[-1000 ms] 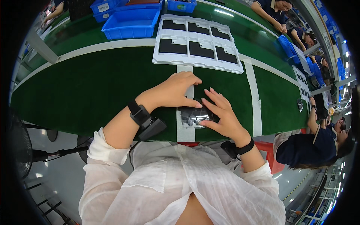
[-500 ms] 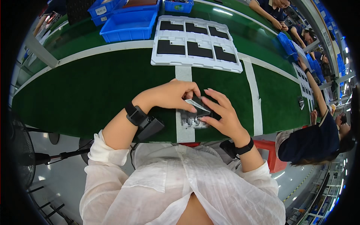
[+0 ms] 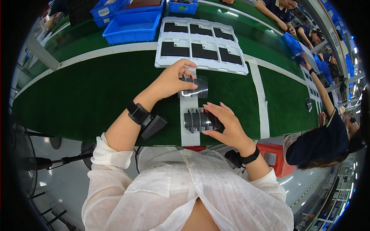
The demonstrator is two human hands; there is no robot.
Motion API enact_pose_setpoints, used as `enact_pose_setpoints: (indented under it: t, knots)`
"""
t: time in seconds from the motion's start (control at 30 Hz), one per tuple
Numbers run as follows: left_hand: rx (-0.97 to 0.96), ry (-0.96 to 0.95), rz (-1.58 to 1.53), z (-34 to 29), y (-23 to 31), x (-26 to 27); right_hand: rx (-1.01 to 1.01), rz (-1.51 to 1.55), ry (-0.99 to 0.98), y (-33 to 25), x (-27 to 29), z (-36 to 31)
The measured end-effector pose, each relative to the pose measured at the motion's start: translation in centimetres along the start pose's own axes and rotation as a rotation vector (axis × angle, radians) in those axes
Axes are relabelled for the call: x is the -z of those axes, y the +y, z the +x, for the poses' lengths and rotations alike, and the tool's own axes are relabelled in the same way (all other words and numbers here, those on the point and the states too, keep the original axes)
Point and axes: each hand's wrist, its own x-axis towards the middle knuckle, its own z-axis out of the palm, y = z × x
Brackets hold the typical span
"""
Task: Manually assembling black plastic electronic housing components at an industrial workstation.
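Observation:
My left hand [image 3: 172, 83] pinches a clear plastic film sheet [image 3: 202, 87] with black strips, lifted above the white tape line on the green bench. Nearer to me, a stack of similar clear sheets with black strips [image 3: 195, 120] lies across the same line. My right hand [image 3: 232, 126] grips the stack's right end, thumb on the near side and fingers on the far side. The two hands are apart. Beyond them sits a white tray [image 3: 163, 61] with several black notched flat pieces [image 3: 204, 51] in its compartments.
An open blue bin [image 3: 132, 37] stands left of the tray, with more blue bins [image 3: 104, 10] behind it. A co-worker in dark clothing [image 3: 316, 144] reaches across the bench at right. A red stool [image 3: 278, 159] is below the bench edge, and a fan [image 3: 25, 158] stands at far left.
My left hand has moved away from me, lifting one clear sheet off the stack. The stack, covered by both hands before, now shows. My right hand has stayed at its right end.

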Motion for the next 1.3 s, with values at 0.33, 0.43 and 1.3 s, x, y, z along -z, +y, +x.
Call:
enact_pose_setpoints:
  t: [0.33,0.43,1.3]
  knots:
    - [-0.189,0.003,-0.009,0.1,0.1,-1.2,0.0,0.06,0.097,-0.5,0.8,0.2]
    - [-0.245,0.0,0.096,-0.4,0.8,-1.4,-0.172,0.098,0.516,0.0,2.0,1.5]
    - [-0.202,0.127,-0.119,-0.6,0.2,-0.9,-0.421,0.669,0.517,0.8,4.0,7.0]
